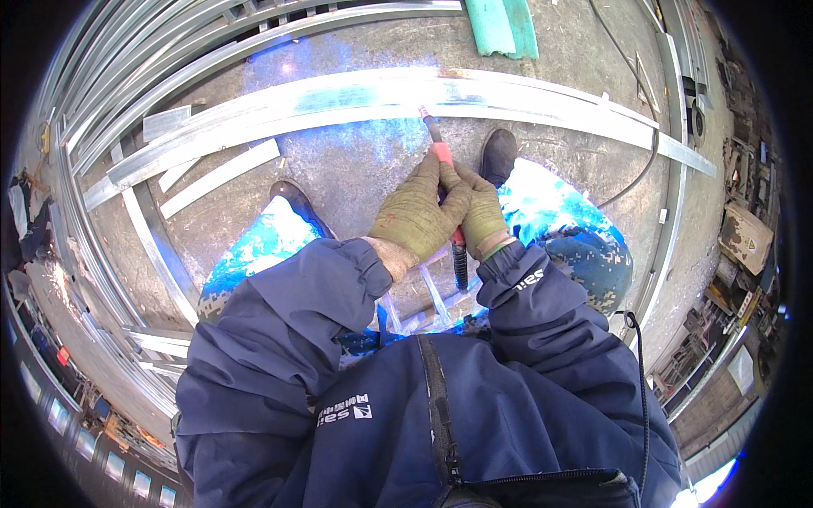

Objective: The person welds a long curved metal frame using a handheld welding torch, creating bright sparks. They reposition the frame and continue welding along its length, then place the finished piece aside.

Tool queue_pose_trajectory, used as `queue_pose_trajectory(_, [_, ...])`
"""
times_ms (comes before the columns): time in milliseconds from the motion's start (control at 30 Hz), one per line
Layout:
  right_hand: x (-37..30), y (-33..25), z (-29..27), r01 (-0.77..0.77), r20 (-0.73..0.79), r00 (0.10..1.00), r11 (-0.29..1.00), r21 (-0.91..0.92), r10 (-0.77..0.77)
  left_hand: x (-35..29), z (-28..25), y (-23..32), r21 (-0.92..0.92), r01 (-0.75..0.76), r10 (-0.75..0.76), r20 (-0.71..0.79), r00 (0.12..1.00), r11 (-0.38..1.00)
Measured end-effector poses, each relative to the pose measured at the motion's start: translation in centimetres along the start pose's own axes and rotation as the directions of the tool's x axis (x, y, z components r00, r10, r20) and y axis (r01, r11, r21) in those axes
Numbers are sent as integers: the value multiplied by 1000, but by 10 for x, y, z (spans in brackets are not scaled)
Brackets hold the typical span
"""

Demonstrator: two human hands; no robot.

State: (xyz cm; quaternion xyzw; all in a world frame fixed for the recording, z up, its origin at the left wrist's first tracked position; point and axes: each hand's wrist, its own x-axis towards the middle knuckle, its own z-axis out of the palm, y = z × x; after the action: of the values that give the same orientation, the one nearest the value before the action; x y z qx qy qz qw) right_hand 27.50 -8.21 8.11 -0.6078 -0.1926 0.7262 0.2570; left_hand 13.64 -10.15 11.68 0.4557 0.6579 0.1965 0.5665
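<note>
Both gloved hands close round a red-handled welding torch (442, 153) in the middle of the view. My left hand (417, 207), in an olive work glove, wraps it from the left. My right hand (481, 207), gloved alike, grips it from the right and meets the left. The torch's dark neck points away from me, its tip at the near edge of a long metal beam (356, 102). Bright white and blue glare washes over the beam there and hides the exact spot. A black ribbed cable sleeve (460, 266) hangs from the torch's lower end.
Long metal profiles (161, 63) lie stacked at the far left. Short flat strips (218, 178) rest on the concrete near my left shoe (296, 203). A green sheet (501, 27) lies beyond the beam, and a black cable (648, 161) curves at the right. Scrap and boards (745, 237) line the right side.
</note>
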Motion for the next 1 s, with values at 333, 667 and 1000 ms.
queue_pose_trajectory(333, [-5, -10, -3, -82, 7, 997, 991, -109, 83, 0, -13, 15, -13, 81, -79, 103, 992, 997])
queue_pose_trajectory(667, [2, 0, -1, -5, -40, 999, 999, 53, 7, 2, -8, 7, 18, -13, 11, 90, 996, 1000])
queue_pose_trajectory(1000, [-5, -8, 5, -3, 1, 1000, 999, -41, 3, 0, -9, 9, 79, 11, -16, 55, 998, 997])
